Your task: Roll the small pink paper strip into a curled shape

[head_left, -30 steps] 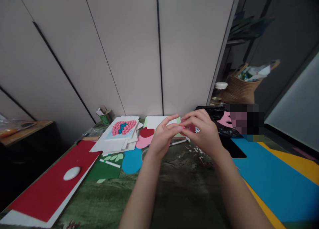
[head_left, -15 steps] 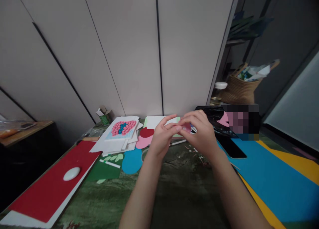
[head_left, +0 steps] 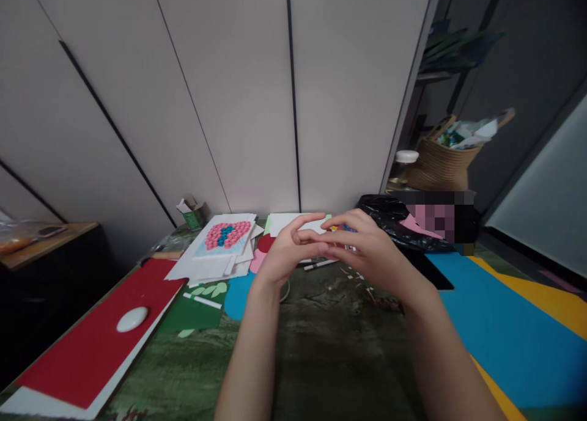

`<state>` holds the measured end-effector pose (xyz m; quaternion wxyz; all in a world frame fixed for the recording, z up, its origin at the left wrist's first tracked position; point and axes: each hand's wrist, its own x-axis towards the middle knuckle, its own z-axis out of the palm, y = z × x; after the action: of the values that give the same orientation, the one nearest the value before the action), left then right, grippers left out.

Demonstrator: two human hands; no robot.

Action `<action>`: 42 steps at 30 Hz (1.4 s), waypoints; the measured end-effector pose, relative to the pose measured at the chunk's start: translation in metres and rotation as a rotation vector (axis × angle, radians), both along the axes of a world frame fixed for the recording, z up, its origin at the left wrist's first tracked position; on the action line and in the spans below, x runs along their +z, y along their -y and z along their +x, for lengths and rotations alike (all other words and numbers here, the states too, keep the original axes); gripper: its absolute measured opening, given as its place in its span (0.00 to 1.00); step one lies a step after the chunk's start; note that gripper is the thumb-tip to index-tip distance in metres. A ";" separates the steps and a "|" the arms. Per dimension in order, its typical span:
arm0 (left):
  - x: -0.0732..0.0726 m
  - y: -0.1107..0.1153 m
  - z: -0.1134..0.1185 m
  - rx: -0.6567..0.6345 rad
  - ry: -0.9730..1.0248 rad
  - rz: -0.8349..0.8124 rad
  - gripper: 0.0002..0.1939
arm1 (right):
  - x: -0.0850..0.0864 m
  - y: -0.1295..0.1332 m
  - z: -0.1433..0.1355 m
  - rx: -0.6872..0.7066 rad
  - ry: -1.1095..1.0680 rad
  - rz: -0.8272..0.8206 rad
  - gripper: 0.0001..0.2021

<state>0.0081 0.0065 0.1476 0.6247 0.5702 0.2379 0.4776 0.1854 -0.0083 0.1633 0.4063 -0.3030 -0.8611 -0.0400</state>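
Note:
My left hand (head_left: 287, 250) is raised over the middle of the table, its index finger extended and its thumb pointing right. Opposite it, my right hand (head_left: 367, 247) has its fingers bent leftward, and the fingertips of both hands meet near the centre. Whatever lies between the fingertips is hidden or too small to name. Behind the hands are white sheets (head_left: 282, 224) and a dark red paper piece (head_left: 266, 243). A white pen (head_left: 320, 264) lies just below the fingers, near small paper scraps (head_left: 353, 275).
At left are red paper (head_left: 92, 341) with a white mouse (head_left: 132, 319), green paper (head_left: 197, 314) and a pink-and-blue picture (head_left: 227, 234). Blue paper (head_left: 509, 329), a dark phone (head_left: 431, 271), a black bag (head_left: 380, 207) and a woven basket (head_left: 443, 164) are at right.
Both hands have shifted slightly, the left one leftward, and their fingers have spread more. The pink piece seen between the fingertips before is no longer visible.

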 end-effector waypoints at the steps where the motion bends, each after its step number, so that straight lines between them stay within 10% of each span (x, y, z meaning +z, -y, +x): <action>1: 0.001 0.001 -0.002 -0.025 -0.045 0.010 0.27 | 0.002 0.002 0.001 0.034 0.021 -0.050 0.09; 8: 0.001 0.003 -0.004 -0.182 -0.205 0.056 0.34 | 0.010 0.013 0.010 0.140 0.075 -0.243 0.09; 32: -0.010 -0.007 0.020 0.089 0.264 -0.098 0.23 | -0.005 -0.007 -0.015 -0.126 -0.228 0.084 0.03; 42: -0.002 -0.002 0.000 -0.046 0.000 0.002 0.28 | 0.002 0.002 -0.004 -0.015 -0.070 -0.028 0.04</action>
<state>0.0083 0.0087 0.1458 0.6350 0.5762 0.2243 0.4632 0.1816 -0.0102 0.1651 0.4317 -0.3163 -0.8445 -0.0205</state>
